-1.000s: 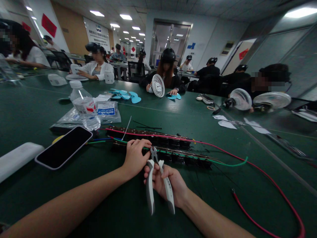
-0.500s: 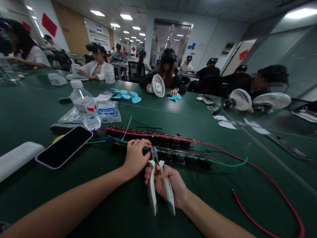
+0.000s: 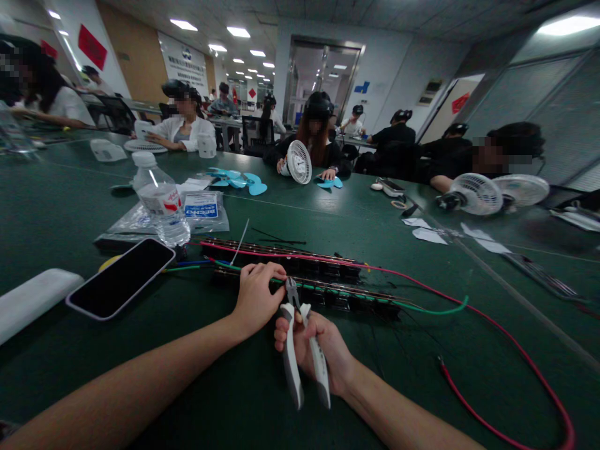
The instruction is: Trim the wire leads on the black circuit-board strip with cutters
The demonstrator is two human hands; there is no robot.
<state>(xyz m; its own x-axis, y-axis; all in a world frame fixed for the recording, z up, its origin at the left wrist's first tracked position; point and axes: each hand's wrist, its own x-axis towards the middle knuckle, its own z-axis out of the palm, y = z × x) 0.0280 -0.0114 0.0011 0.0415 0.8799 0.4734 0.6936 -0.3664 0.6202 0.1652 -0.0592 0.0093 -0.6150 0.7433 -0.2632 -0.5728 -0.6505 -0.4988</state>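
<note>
My right hand (image 3: 319,350) is wrapped round white-and-grey diagonal cutters (image 3: 291,359), its fingers on the spread handles. The cutters' jaws point away from me and touch or nearly touch the near black strip (image 3: 340,300), which carries a green wire (image 3: 435,310) along its top. Just left of the jaws, my left hand (image 3: 257,294) is closed over the same strip, fingertips curled down on it. What lies under those fingers is hidden. Behind it runs a second black strip (image 3: 323,262) with a red wire (image 3: 403,273) along it. A pale cable tie (image 3: 240,240) sticks up beside my left hand.
To the left are a phone (image 3: 122,279), a white case (image 3: 37,303), a water bottle (image 3: 162,203) and plastic bags (image 3: 204,212). Blue fan blades (image 3: 239,180) lie farther back. Co-workers sit across the green table (image 3: 398,387) with white fans (image 3: 478,194). Red wire loops at right.
The cutters' handles have drawn slightly closer together; my hands stay in place. Across the table at right, a co-worker's white fan has shifted right and a little nearer.
</note>
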